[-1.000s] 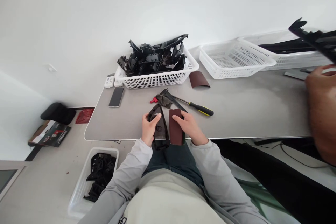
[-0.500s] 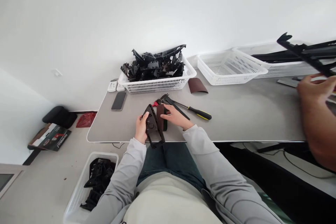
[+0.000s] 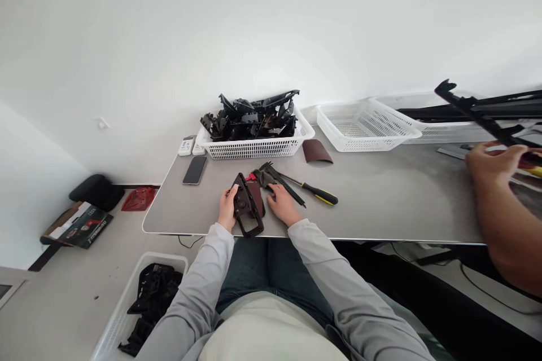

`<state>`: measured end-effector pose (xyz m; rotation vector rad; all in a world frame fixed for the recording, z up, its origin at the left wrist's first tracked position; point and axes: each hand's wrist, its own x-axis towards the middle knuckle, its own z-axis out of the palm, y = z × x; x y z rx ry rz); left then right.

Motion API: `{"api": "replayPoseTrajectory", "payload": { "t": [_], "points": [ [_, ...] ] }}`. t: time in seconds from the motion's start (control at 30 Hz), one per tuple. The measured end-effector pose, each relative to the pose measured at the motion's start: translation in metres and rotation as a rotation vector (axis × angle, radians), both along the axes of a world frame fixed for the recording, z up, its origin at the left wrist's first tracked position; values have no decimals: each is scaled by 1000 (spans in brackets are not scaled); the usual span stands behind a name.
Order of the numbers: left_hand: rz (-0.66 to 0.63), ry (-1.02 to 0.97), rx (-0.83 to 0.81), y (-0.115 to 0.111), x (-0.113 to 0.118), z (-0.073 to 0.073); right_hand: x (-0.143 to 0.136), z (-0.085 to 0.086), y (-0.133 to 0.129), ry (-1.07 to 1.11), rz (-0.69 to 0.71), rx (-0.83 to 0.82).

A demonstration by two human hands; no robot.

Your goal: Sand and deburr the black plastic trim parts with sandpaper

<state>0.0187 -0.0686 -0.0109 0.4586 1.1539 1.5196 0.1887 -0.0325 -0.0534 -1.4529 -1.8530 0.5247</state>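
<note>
My left hand (image 3: 227, 207) is closed on the side of a black plastic part (image 3: 249, 211) with a large opening, held tilted at the table's front edge. Partly behind that part lies a brown sanding block (image 3: 256, 198). My right hand (image 3: 282, 203) reaches to a dark tool with a red piece (image 3: 263, 178), its fingers touching or just over it; whether they grip it is hidden. A black caliper (image 3: 288, 185) and a screwdriver (image 3: 320, 193) with a black and yellow handle lie just beyond.
A white basket (image 3: 254, 149) heaped with black parts stands at the back, beside brown sandpaper (image 3: 317, 151) and another white basket (image 3: 368, 143). A phone (image 3: 195, 170) lies at left. At right, another person's hand (image 3: 491, 166) holds a long black part. A bin (image 3: 122, 310) stands on the floor.
My right hand has left the brown block and moved to the dark tool. The block now lies flatter behind the black part. The view has shifted slightly.
</note>
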Motion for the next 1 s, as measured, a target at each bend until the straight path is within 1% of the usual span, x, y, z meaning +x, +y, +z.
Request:
{"api": "replayPoseTrajectory", "payload": {
  "t": [0.3,0.43,0.7,0.87,1.0],
  "points": [
    [-25,0,14,0,-4,-3,-2,3,3,-89,-36,-16],
    [-41,-3,15,3,-5,-3,-3,7,3,-128,-68,-43],
    [-61,-4,16,13,-8,-10,-7,15,8,-224,-99,-84],
    [-70,-27,25,19,-7,-7,-9,18,11,-279,-108,-125],
    [-52,-26,5,20,-7,-6,-9,20,10,-307,-114,-151]
  ]
}}
